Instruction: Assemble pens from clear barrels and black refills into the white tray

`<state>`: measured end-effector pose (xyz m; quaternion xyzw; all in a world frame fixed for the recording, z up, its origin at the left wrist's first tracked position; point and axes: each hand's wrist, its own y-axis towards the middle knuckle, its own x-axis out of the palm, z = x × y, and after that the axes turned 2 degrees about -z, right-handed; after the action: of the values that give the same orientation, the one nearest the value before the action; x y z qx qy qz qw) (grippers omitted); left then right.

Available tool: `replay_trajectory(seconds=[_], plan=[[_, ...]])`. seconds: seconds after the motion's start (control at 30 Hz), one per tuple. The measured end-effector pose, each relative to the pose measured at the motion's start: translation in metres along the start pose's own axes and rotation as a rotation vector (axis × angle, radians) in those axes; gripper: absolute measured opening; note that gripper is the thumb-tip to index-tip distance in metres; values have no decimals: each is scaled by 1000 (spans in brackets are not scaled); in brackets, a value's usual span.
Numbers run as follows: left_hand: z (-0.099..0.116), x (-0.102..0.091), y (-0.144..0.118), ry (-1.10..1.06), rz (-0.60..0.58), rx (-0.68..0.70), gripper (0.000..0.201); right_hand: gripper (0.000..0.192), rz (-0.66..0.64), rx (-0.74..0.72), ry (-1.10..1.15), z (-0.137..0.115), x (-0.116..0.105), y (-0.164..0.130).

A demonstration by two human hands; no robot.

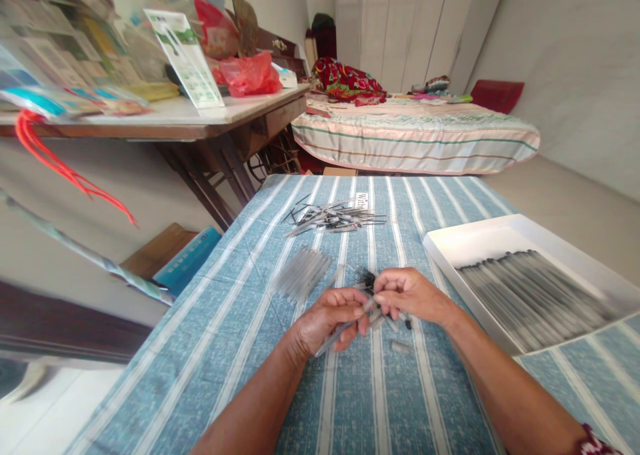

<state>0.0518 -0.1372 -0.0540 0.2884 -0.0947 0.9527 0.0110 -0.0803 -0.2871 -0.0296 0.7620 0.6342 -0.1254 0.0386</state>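
Note:
My left hand (330, 318) grips a thin translucent pen barrel (334, 336) that slants down toward me. My right hand (407, 294) meets it at the fingertips, pinching the barrel's upper end together with several small dark parts (367, 278). Both hands hover just above the blue striped cloth (240, 335). A bundle of clear barrels (303, 270) lies just left of my hands. Farther back sits a loose heap of thin dark refills (335, 216). A small clear piece (401, 347) rests on the cloth below my right wrist.
A white shallow box (470, 242) full of finished grey pens (535, 295) stands at the right. A cluttered wooden desk (200, 118) with red bags is at the left, a bed (415, 135) lies beyond the table, and books (187, 258) lie on the floor.

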Motion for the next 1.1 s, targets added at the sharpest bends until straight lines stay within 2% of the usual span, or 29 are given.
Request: replay_trajectory(seconds=[0.17, 0.33, 0.47, 0.63, 0.77, 0.97, 1.1], plan=[[-1, -1, 0, 3, 13, -7, 19, 43, 17, 44, -68, 0, 0, 0], [-1, 0, 0, 3, 19, 4, 18, 32, -23, 18, -4, 2, -2, 0], [0, 2, 0, 5, 21, 15, 18, 40, -20, 51, -41, 3, -2, 0], [0, 2, 0, 13, 28, 9, 18, 33, -15, 29, 19, 1, -2, 0], [-1, 1, 1, 22, 45, 13, 19, 40, -10, 59, -8, 3, -1, 1], [-2, 2, 1, 33, 50, 23, 19, 31, -28, 28, 37, 5, -2, 1], [-4, 1, 2, 43, 63, 30, 21, 37, -29, 62, 11, 3, -2, 1]])
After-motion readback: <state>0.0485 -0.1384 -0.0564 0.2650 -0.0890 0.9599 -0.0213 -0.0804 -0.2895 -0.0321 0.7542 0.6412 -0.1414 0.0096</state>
